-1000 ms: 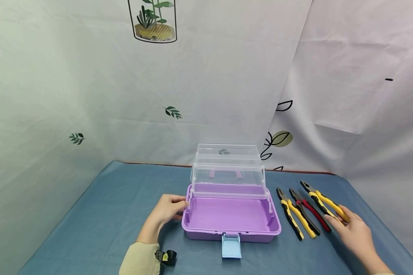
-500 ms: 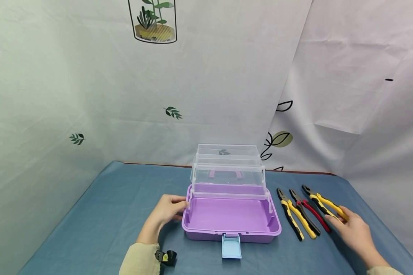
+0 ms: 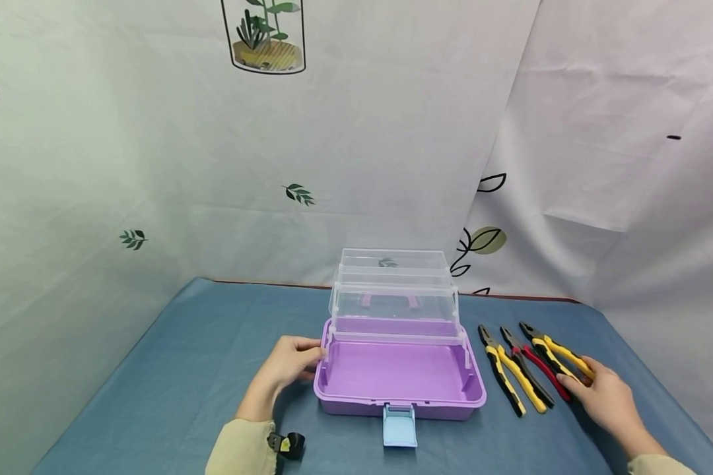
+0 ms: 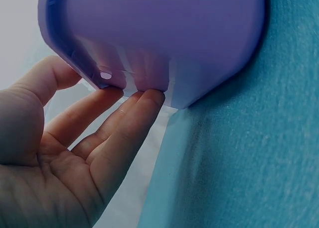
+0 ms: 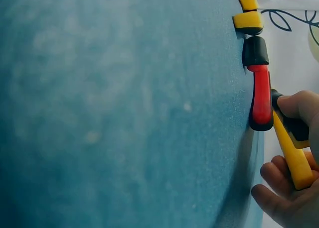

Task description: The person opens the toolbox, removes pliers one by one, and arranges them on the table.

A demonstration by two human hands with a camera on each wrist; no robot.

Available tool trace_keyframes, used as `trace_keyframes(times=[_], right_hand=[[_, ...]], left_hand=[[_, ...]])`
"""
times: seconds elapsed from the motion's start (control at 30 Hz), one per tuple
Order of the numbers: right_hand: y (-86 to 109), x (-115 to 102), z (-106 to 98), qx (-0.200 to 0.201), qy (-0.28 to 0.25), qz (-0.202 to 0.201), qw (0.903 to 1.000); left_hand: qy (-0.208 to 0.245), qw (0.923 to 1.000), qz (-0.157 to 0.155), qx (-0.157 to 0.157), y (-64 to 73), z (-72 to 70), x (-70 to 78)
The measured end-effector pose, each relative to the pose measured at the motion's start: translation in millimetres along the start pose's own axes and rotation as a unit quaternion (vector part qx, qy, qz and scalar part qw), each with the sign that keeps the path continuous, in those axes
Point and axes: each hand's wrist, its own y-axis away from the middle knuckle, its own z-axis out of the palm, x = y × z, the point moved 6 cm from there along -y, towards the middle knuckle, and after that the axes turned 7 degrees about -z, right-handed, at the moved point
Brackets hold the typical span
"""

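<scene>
A purple toolbox (image 3: 398,373) with a raised clear tray lid (image 3: 395,297) stands on the table. My left hand (image 3: 288,363) holds its left side; in the left wrist view the thumb is at the rim and fingertips (image 4: 152,96) touch the outer wall. My right hand (image 3: 606,399) grips the handles of the rightmost yellow-and-black pliers (image 3: 549,349), whose head points away. In the right wrist view the thumb presses the black-and-yellow handle (image 5: 294,126), and the other yellow handle (image 5: 294,161) lies near the curled fingers.
Left of the held pliers lie red-and-black pliers (image 3: 535,366) and another yellow-and-black pair (image 3: 502,369). A light blue latch (image 3: 399,425) hangs down from the toolbox front. Blue cloth (image 3: 172,396) covers the table, with a white patterned curtain (image 3: 392,132) behind.
My right hand has moved slightly left with the pliers, whose head has come a little nearer and lower. The left hand and the toolbox have stayed put.
</scene>
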Motion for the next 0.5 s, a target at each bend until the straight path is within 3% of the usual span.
trace_keyframes(times=[0.5], right_hand=[[-3.6,5.1,0.6,-0.078,0.018,0.005,0.9968]], left_hand=[[0.007,1.0,-0.002,-0.003,0.6,-0.7,-1.8]])
